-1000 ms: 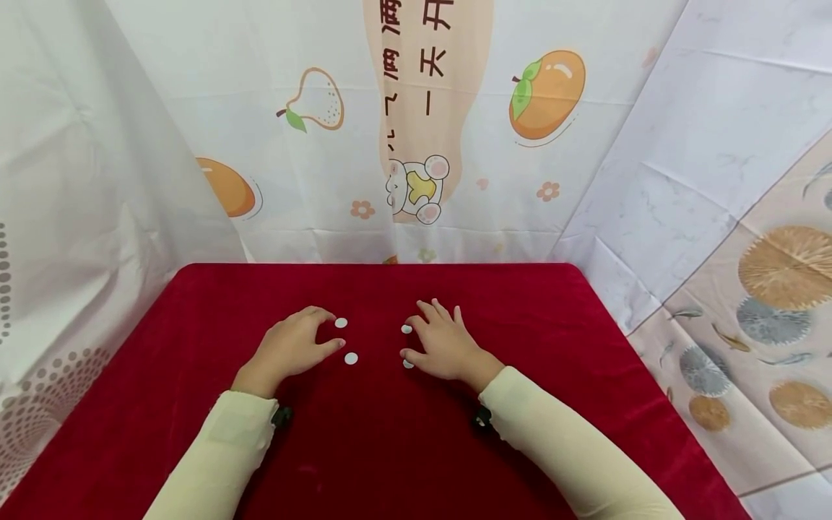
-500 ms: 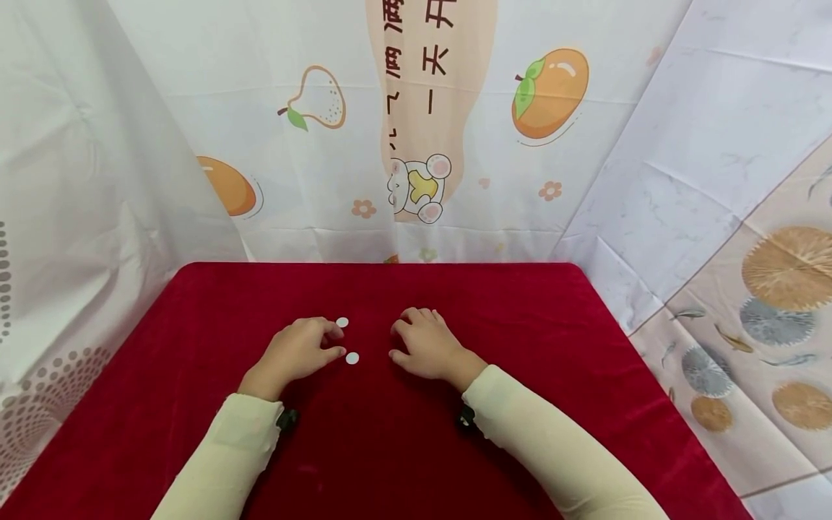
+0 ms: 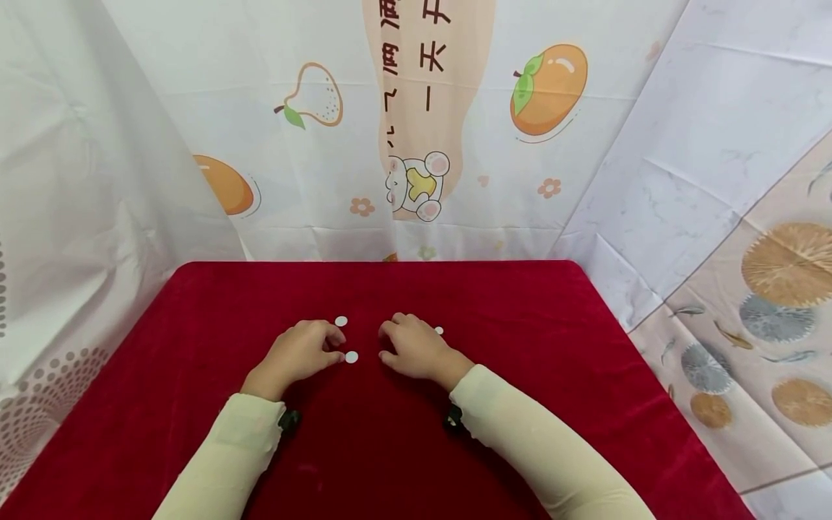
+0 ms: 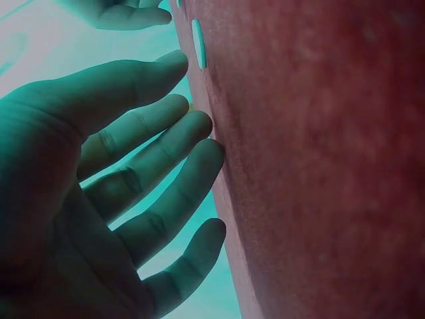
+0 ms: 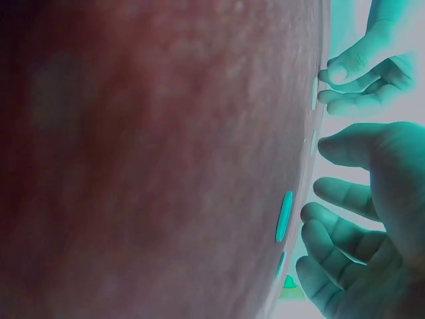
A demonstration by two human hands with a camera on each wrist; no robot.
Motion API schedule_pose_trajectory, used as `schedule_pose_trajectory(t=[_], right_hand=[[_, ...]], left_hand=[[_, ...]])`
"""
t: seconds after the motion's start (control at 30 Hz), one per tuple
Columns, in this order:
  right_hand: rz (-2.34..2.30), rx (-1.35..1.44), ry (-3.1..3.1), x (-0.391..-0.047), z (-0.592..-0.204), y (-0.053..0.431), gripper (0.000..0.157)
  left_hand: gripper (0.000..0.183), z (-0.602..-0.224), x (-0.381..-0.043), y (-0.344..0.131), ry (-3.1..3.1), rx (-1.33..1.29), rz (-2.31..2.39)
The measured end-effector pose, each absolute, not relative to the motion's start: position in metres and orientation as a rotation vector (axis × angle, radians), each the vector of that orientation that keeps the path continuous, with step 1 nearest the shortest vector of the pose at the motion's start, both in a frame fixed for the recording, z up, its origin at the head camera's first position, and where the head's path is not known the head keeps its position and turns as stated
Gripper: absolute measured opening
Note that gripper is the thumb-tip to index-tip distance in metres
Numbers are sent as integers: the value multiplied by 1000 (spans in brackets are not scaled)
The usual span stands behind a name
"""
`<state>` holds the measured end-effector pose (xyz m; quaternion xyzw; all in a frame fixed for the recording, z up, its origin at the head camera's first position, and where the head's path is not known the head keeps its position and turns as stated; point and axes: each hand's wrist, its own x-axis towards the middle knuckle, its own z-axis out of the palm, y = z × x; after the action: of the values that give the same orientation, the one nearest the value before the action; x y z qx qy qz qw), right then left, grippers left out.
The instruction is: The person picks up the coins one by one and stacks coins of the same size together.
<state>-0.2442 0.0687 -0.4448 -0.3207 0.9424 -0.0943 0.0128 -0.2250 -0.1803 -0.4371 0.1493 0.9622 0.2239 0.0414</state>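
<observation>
In the head view my left hand (image 3: 299, 354) hovers low at the left, thumb and fingers loosely bent and apart, gripping nothing. Off its fingertips lie a far white disc (image 3: 341, 321) and a near white disc (image 3: 352, 357), the thumb tip right beside the near one. Across from it my right hand (image 3: 418, 350) is held palm down, fingers relaxed. Another white disc (image 3: 439, 331) peeks out behind its knuckles. Under that palm, hidden from the head camera, a disc (image 5: 284, 216) shows in the right wrist view, with one more disc (image 5: 280, 264) beyond.
Red velvet cloth (image 3: 364, 448) covers the table, whose back edge meets a printed curtain (image 3: 312, 173). Pale curtains (image 3: 656, 180) also hang at the sides. Each wrist carries a small dark camera (image 3: 453, 417) below the sleeve.
My right hand has moved left over the cloth, its fingers drawn in, covering where two discs showed. A disc now shows behind its knuckles. The left hand has shifted slightly, its fingers bending more.
</observation>
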Motion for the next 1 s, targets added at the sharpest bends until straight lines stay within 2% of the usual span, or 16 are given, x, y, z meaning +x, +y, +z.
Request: schedule_pose_trajectory(t=[0.37,1.0], right_hand=[[-364,-1067,2872,-245,-449,50,21],[-643,-944,2770,-246,-444,28,12]], left_hand=[[21,-438,-224,-178,2915,475,669],[14,-438,-223,-173,2912,437,716]])
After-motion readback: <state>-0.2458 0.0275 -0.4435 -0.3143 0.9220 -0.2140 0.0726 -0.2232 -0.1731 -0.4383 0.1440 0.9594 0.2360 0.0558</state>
